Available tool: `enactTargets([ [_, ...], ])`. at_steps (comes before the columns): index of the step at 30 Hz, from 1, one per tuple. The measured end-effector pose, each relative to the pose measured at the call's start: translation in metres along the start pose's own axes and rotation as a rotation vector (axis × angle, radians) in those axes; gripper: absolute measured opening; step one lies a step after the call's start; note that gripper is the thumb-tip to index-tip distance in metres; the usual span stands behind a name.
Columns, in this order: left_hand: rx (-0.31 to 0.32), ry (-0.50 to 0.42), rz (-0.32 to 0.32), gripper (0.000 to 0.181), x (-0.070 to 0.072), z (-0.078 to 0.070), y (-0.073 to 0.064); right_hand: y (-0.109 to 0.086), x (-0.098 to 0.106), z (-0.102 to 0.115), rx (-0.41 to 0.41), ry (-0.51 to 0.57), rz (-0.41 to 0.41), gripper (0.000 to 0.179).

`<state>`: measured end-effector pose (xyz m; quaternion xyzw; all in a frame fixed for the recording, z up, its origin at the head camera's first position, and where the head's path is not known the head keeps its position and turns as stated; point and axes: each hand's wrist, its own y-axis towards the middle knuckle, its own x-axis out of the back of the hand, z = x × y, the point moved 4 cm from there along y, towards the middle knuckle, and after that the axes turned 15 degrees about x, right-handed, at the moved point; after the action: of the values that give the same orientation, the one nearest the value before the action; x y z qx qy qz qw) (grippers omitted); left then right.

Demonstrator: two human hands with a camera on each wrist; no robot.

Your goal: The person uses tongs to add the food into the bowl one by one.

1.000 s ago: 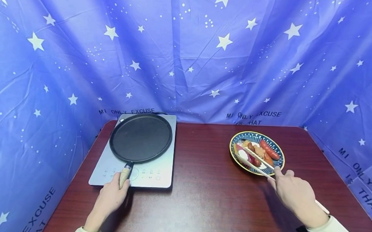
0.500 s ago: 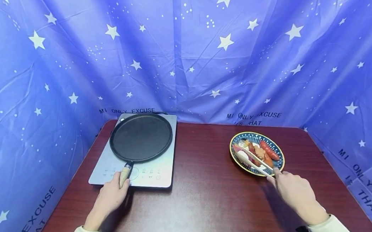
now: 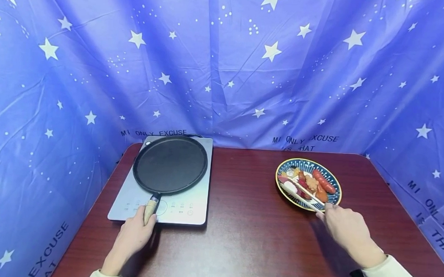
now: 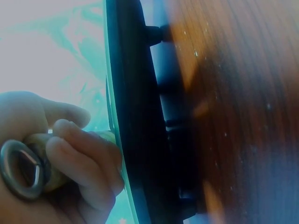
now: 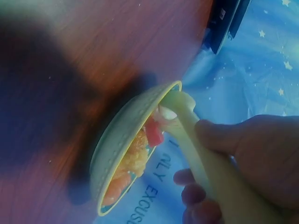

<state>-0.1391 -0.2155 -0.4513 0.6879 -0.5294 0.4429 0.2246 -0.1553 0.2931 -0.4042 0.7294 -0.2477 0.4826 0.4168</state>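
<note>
The left hand [image 3: 134, 235] is gripping the wooden handle [image 3: 149, 208] of the black crepe pan [image 3: 170, 164], which is sitting on the induction cooktop [image 3: 180, 203]. Well to the right of the cooktop, the right hand [image 3: 344, 230] is holding pale tongs [image 3: 299, 190] over the sausages [image 3: 324, 183] in the blue patterned plate [image 3: 334, 199].

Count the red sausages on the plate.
2 plainly visible: one long red sausage along the far right side of the plate, one shorter red sausage nearer the right hand. Others may be hidden under the tongs.
</note>
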Motion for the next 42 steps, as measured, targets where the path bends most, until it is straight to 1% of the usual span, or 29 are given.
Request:
enactTargets([
  [2, 0.001, -0.002, 0.0, 0.036, 0.0, 0.0, 0.0, -0.002, -0.001, -0.004, -0.027, 0.041, 0.051, 0.034],
  [4, 0.0, -0.002, 0.0, 0.037, 0.0, 0.0, 0.0, -0.003, -0.003, -0.009, -0.063, 0.091, 0.099, 0.03],
  [6, 0.001, -0.002, 0.002, 0.039, 0.0, 0.0, 0.0, -0.006, -0.007, -0.015, -0.101, 0.149, 0.141, 0.029],
  [9, 0.003, -0.001, 0.003, 0.039, 0.0, 0.0, 0.0, -0.01, -0.013, -0.021, -0.139, 0.224, 0.168, 0.029],
  [12, 0.004, -0.002, 0.005, 0.04, 0.0, 0.0, 0.0, -0.014, -0.02, -0.025, -0.146, 0.277, 0.157, 0.029],
  [15, 0.002, -0.001, 0.006, 0.041, 0.0, -0.001, -0.001, -0.018, -0.024, -0.027, -0.141, 0.308, 0.135, 0.027],
  [18, 0.001, -0.001, 0.006, 0.042, 0.0, -0.001, -0.001, -0.021, -0.026, -0.028, -0.133, 0.332, 0.118, 0.026],
  [22, 0.0, -0.002, 0.004, 0.042, -0.001, 0.0, -0.001, -0.023, -0.027, -0.03, -0.15, 0.382, 0.113, 0.024],
  [24, 0.002, 0.0, 0.005, 0.042, -0.001, 0.0, -0.001, -0.023, -0.027, -0.032, -0.177, 0.421, 0.122, 0.027],
  [28, 0.005, 0.004, 0.005, 0.043, 0.0, -0.001, -0.001, -0.025, -0.03, -0.036, -0.287, 0.577, 0.157, 0.037],
  [31, 0.003, 0.006, 0.004, 0.044, 0.001, -0.002, -0.001, -0.027, -0.031, -0.037, -0.364, 0.682, 0.164, 0.04],
  [33, 0.002, 0.005, 0.002, 0.044, 0.002, -0.002, -0.002, -0.027, -0.031, -0.037, -0.385, 0.72, 0.158, 0.04],
  [38, 0.0, 0.006, 0.0, 0.042, 0.001, -0.002, -0.002, -0.026, -0.031, -0.037, -0.406, 0.748, 0.159, 0.039],
  [42, 0.002, 0.005, 0.003, 0.042, 0.001, -0.001, -0.002, -0.027, -0.034, -0.039, -0.429, 0.798, 0.17, 0.04],
])
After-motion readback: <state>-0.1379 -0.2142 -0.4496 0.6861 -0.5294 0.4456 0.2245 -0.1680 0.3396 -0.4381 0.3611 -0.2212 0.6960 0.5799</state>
